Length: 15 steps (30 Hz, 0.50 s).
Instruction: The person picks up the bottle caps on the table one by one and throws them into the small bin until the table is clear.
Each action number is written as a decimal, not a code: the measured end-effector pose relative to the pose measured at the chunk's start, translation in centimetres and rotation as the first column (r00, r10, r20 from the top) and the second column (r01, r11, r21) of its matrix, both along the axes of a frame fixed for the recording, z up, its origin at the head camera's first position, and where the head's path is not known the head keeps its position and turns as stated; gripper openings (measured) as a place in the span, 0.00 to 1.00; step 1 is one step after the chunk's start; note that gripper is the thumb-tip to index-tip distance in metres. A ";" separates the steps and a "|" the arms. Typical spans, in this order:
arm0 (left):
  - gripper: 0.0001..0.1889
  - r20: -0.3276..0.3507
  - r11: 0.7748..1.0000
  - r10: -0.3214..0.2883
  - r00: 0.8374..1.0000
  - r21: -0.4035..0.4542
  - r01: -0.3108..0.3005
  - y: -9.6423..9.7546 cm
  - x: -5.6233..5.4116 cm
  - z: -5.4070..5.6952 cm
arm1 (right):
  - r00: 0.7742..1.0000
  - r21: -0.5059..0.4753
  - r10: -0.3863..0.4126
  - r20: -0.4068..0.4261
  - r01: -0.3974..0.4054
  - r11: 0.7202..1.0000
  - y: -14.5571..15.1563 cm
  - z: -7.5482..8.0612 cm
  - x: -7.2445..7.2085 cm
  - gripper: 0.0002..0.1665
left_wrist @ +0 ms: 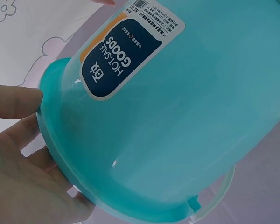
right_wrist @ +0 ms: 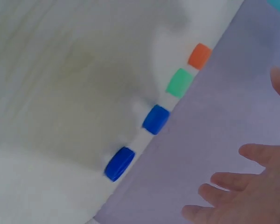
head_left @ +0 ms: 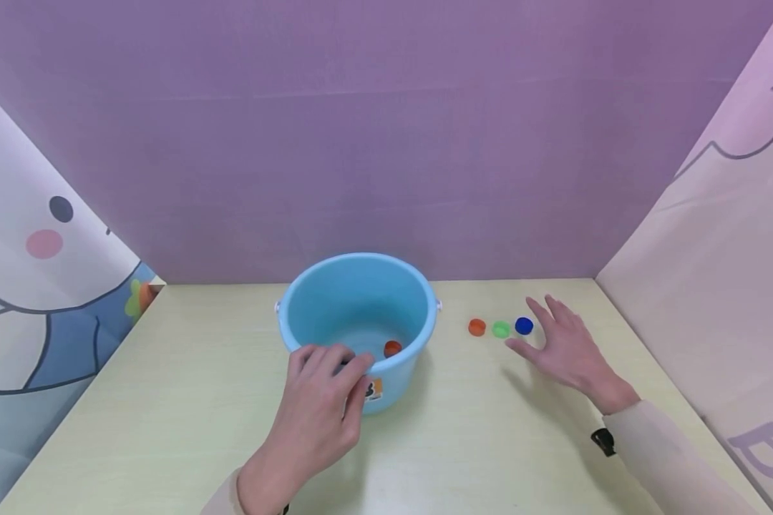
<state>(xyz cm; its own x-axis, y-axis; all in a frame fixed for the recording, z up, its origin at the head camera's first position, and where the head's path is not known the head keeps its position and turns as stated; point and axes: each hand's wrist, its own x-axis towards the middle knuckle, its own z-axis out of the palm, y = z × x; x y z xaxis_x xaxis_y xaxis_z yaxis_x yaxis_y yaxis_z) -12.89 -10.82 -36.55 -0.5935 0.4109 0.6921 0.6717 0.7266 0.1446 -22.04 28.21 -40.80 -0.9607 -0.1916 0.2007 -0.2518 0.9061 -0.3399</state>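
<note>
A light blue bucket (head_left: 361, 286) stands on the table, with one orange-red bottle cap (head_left: 392, 348) lying on its bottom. My left hand (head_left: 325, 408) grips the near rim of this bucket, its fingers curled over the edge, as the left wrist view also shows. To the right of the bucket, my right hand (head_left: 567, 350) hovers with fingers spread and holds nothing. Beside its fingertips lie an orange cap (head_left: 477, 327), a green cap (head_left: 501, 329) and a blue cap (head_left: 524, 326) in a row. A second blue cap (right_wrist: 119, 164) at the row's end shows only in the right wrist view.
A pale wooden table (head_left: 187, 400) carries everything. Behind it rises a purple backdrop (head_left: 386, 143), with printed panels along the left and right sides. The bucket's pale handle (left_wrist: 221, 196) hangs at its side, and a label (left_wrist: 123, 51) sticks to its outer wall.
</note>
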 end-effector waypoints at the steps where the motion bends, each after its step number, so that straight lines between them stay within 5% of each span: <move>1: 0.11 0.000 1.000 0.000 1.000 0.000 0.000 0.0 0.0 0.0 | 1.000 -0.008 -0.008 -0.004 0.008 1.000 0.2 -0.1 0.0 0.54; 15: 0.11 0.011 1.000 0.008 1.000 -0.006 -0.008 0.0 0.0 0.1 | 0.993 -0.117 -0.068 0.099 0.079 0.990 2.6 -0.9 -0.4 0.58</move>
<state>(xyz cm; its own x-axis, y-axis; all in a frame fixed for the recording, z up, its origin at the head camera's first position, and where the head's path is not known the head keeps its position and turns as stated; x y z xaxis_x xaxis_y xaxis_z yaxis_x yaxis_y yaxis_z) -12.90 -10.82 -36.48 -0.6042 0.4103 0.6831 0.6642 0.7329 0.1473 -22.49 30.81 -41.68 -0.9870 -0.1000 0.1259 -0.1478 0.8721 -0.4664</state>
